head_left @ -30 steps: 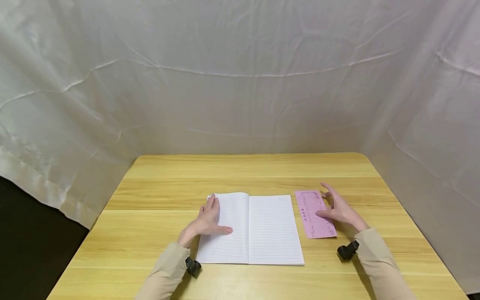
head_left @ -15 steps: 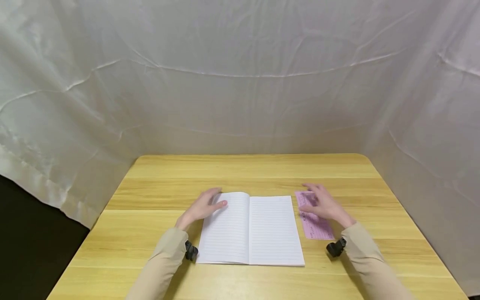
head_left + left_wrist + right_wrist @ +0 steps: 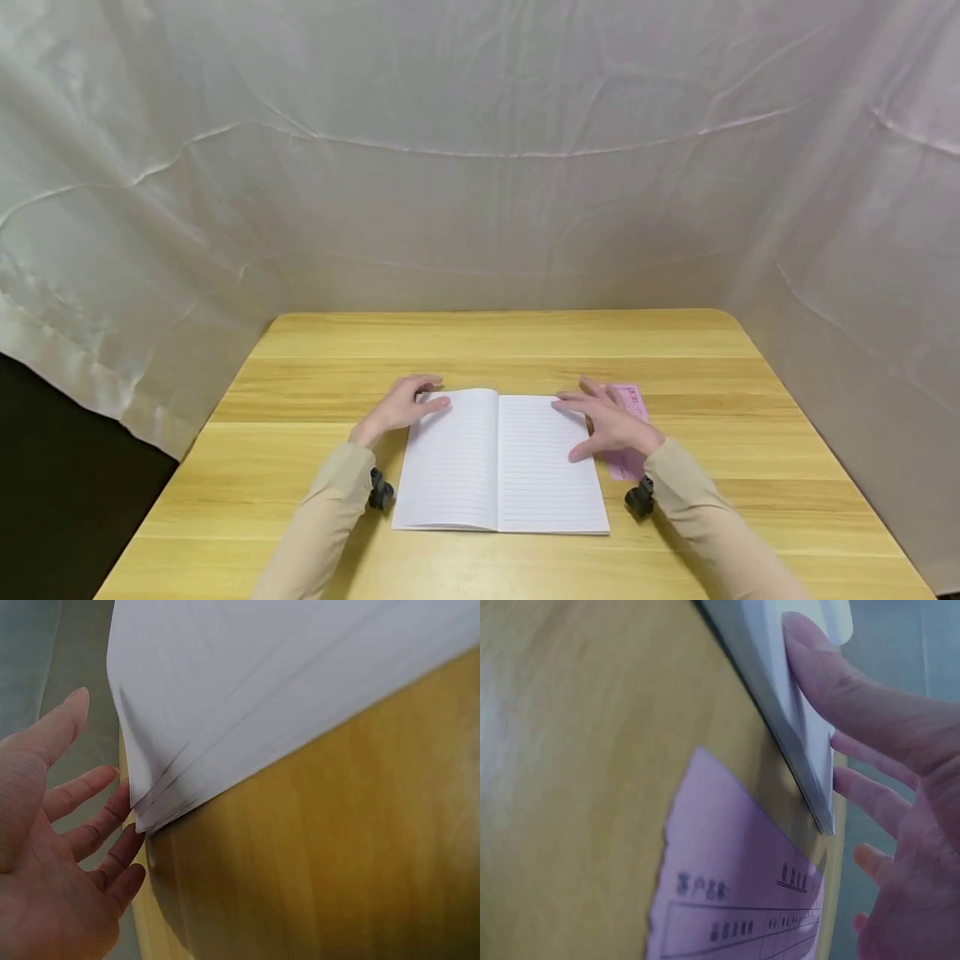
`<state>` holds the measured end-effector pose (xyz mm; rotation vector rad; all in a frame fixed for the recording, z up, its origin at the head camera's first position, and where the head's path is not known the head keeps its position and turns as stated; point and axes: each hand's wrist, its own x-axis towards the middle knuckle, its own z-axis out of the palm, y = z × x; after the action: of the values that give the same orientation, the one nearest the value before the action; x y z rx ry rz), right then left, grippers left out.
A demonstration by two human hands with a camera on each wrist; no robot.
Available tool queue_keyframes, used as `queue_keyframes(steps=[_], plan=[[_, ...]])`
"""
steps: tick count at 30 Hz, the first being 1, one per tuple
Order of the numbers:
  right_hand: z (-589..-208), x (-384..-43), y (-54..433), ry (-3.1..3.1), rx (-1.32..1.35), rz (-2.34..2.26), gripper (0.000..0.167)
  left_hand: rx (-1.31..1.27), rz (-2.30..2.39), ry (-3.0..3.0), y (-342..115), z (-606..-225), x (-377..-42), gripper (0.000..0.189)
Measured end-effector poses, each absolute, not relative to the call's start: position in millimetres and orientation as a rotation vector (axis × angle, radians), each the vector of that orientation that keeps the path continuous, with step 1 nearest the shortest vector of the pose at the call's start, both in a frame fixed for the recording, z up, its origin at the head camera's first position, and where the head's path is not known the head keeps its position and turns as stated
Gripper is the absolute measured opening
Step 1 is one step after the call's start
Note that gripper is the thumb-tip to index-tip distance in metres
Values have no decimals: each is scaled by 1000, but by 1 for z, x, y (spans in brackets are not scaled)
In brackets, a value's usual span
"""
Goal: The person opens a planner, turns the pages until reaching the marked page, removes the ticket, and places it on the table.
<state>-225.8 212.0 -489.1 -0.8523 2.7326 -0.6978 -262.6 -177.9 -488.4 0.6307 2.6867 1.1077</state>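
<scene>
An open notebook (image 3: 540,492) with lined white pages lies on the table. My left hand (image 3: 401,408) is at its upper left corner, the thumb over the left page. In the left wrist view, the fingertips (image 3: 127,847) come right to the page corner, with the thumb apart from the paper. My right hand (image 3: 613,427) reaches over the right page's outer edge, fingers spread and thumb above the page. Partly hidden under that hand is a pink printed slip (image 3: 633,402), whose torn-looking edge and table lines show in the right wrist view.
The wooden table (image 3: 480,342) has rounded far corners. Pale fabric (image 3: 480,225) hangs behind it and along both sides. Small black cameras (image 3: 381,490) sit on both wrists. A dark area (image 3: 67,475) lies beyond the left side.
My right hand has moved left from the pink slip to the notebook's right page. My left hand has lifted off the left page and gone up to its far left corner.
</scene>
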Motion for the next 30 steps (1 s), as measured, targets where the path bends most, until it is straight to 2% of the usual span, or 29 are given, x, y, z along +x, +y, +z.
queue_keyframes(steps=[8,17,25,30], plan=[[-489,-227,209,2804,-787,-572,91,582,1101,2656,-177,-482,-268,51],[-489,-225,210,2801,-797,-575,91,523,1462,2340,-186,-463,-267,57],[-491,-231,229,2780,-875,-865,84,572,1658,2175,-174,-444,-259,72],[-489,-243,253,2823,-776,-1099,76,715,1720,2082,-145,-436,-251,76]])
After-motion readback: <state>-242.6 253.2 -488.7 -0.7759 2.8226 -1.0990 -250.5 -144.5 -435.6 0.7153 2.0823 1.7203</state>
